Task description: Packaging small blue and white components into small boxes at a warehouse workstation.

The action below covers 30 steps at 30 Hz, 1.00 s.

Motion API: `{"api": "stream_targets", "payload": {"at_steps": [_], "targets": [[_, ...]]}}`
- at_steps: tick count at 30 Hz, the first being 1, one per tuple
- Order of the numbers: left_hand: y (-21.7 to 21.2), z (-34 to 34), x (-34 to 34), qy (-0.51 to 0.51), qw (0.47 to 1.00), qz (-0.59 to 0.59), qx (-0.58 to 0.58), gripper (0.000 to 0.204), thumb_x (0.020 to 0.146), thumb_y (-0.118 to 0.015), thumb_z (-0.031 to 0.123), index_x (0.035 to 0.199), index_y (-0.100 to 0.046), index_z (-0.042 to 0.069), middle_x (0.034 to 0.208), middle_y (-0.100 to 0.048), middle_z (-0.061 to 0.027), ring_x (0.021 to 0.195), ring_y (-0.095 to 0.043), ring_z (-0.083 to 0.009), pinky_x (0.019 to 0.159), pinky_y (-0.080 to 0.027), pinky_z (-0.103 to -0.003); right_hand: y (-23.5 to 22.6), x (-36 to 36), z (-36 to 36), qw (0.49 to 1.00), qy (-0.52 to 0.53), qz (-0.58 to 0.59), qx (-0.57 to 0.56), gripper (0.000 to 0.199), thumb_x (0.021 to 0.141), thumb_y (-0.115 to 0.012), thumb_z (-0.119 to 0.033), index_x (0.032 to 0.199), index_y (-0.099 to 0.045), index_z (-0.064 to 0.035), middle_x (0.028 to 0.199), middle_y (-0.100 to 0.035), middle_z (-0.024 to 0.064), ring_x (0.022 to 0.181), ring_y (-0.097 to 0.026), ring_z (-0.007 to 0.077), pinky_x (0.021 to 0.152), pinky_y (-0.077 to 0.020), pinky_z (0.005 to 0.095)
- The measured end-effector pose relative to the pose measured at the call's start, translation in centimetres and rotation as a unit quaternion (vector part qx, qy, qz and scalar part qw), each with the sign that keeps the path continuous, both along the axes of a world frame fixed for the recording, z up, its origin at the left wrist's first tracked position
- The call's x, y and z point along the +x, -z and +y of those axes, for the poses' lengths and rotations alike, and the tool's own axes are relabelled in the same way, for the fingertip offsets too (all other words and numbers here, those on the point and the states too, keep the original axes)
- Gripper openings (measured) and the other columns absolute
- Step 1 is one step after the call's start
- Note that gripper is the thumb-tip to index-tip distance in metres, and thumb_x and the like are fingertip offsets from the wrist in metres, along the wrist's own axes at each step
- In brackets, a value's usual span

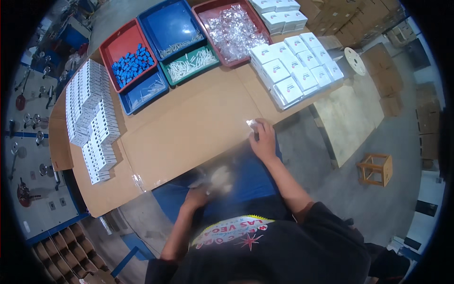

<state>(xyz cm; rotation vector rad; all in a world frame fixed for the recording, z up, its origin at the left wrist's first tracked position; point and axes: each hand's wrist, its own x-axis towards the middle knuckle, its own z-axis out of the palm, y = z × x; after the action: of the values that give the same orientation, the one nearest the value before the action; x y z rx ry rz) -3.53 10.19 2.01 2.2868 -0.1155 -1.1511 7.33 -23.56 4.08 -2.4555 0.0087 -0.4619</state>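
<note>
At the cardboard-covered table's near right edge, my right hand (263, 140) has its fingers curled. A small, shiny clear plastic piece (251, 123) shows at its fingertips. My left hand (195, 197) is lower, over my lap and just off the near edge of the table. Beside its fingers is a pale, blurred patch (221, 180) that I cannot make out. The smear hides those fingertips and whatever they may hold. Beneath both hands lies blue cloth (253, 176) across my lap.
Stacked white boxes (303, 68) stand at the table's right, and rows of small white boxes (97, 124) at its left. Along the back, a red tray (124, 47) holds blue parts, a green tray (193, 64) white pieces, a dark red tray (208, 9) clear bags. A wooden stool (376, 169) stands right.
</note>
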Motion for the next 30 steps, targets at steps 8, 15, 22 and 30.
{"api": "stream_targets", "payload": {"at_steps": [8,15,22,30], "targets": [[15.1,-3.9,-1.1,0.177,0.960,0.044,-0.211,0.069,0.089,-0.070,0.030,0.153,-0.053,0.011,0.149,-0.058,-0.0233,0.137,-0.055,-0.0398,0.114,-0.043,-0.044,0.6,1.1,0.6,1.000,0.008,0.006,-0.027,0.026,0.081,-0.070,-0.007,0.106,-0.066,-0.0075,0.128,-0.063,0.0124,0.118,-0.060,0.0369,0.101,-0.0455,0.0489],[12.7,-4.9,-0.3,0.202,0.949,0.127,-0.205,0.054,0.098,-0.064,0.027,0.148,-0.057,0.008,0.145,-0.060,-0.0241,0.134,-0.057,-0.0405,0.113,-0.044,-0.045,0.4,1.2,0.9,0.997,0.029,0.050,-0.054,0.027,0.082,-0.069,-0.008,0.109,-0.065,-0.0073,0.132,-0.061,0.0135,0.121,-0.057,0.0374,0.102,-0.0422,0.0488],[21.1,-4.9,-4.8,-0.070,0.855,0.462,-0.224,0.044,0.107,-0.052,0.031,0.146,-0.060,0.011,0.150,-0.058,-0.0189,0.138,-0.056,-0.0349,0.116,-0.043,-0.043,-1.2,3.0,0.8,0.990,0.033,0.118,-0.076,0.023,0.082,-0.068,-0.007,0.105,-0.064,-0.0092,0.126,-0.062,0.0129,0.113,-0.057,0.0356,0.098,-0.0413,0.0487],[17.6,-5.9,-2.1,0.122,0.959,0.124,-0.225,0.040,0.109,-0.049,0.036,0.133,-0.065,0.010,0.136,-0.066,-0.0122,0.126,-0.061,-0.0304,0.110,-0.045,-0.042,-3.3,4.3,1.2,0.988,0.021,0.133,-0.077,0.021,0.081,-0.068,-0.006,0.101,-0.063,-0.0091,0.119,-0.062,0.0131,0.110,-0.058,0.0361,0.096,-0.0431,0.0484]]}}
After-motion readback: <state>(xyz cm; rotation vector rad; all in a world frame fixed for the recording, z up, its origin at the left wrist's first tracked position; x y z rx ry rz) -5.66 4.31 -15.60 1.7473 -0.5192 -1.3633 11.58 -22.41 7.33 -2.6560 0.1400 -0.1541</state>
